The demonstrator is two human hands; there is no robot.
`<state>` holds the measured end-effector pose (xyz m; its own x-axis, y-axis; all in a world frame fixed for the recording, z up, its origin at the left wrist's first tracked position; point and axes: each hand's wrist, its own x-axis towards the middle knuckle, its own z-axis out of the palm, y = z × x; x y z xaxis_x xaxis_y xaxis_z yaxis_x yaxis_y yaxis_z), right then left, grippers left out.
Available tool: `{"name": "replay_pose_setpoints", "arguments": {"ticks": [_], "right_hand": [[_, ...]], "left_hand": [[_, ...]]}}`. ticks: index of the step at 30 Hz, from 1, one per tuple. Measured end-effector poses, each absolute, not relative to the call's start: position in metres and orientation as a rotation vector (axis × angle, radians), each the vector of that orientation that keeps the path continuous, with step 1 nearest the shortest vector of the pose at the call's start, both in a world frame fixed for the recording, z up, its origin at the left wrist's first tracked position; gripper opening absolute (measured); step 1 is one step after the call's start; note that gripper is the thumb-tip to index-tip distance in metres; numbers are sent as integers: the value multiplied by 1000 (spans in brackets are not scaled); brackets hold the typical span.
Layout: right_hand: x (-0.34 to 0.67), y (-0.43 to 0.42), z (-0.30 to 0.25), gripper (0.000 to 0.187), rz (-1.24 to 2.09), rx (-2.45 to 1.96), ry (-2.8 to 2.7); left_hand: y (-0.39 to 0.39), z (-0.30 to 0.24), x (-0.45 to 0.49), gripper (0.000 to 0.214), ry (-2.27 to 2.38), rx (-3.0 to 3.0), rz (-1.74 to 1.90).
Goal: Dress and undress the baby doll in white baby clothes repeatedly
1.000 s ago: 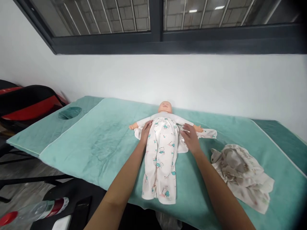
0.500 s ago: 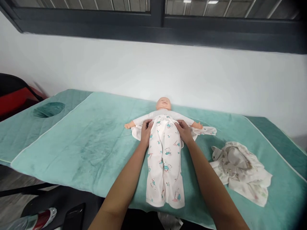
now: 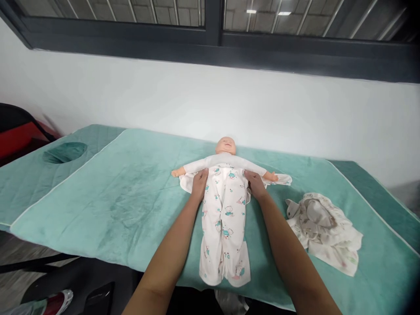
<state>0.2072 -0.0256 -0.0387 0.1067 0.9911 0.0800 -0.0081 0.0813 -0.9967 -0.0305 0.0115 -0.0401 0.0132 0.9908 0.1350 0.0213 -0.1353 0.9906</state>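
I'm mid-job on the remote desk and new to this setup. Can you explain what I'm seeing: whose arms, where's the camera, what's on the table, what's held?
There's no robot here: these are a person's own bare arms. One camera, worn on that person's head, looks forward and down, so the arms come in from the bottom of the view.

On the green table lies a doll, face up, head toward the wall, arms spread. Printed pants cover its lower body. The left hand grips one side of their waist, and the right hand the other. A printed cloth shows from under the doll's arms, and a crumpled pile of clothes sits to the right.
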Motion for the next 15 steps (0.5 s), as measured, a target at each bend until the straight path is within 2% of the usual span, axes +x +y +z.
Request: {"name": "replay_pose_setpoints", "arguments": {"ticks": [2,4,6,8,12,15], "right_hand": [[213,-33,-32,47,1129,-1140,-1263],[218,-43,-25,57,1197,-1083,-1395],[221,-51,-20,65,1238,-1079,-1477],[220,-58,-18,59,1203,-1163,-1489],[208,-65,-23,32,913,-1381,-1474],[196,-67,-26,32,633,-1465,-1393]], "left_hand": [[7,-36,-36,48,1085,1347,1216],[1,-30,-46,43,952,1356,1084],[-6,-25,-57,54,802,1346,948],[-12,-23,-66,63,721,1336,896],[-20,-29,-68,41,867,1374,1011],[-28,-39,-56,33,1075,1390,1152]]}}
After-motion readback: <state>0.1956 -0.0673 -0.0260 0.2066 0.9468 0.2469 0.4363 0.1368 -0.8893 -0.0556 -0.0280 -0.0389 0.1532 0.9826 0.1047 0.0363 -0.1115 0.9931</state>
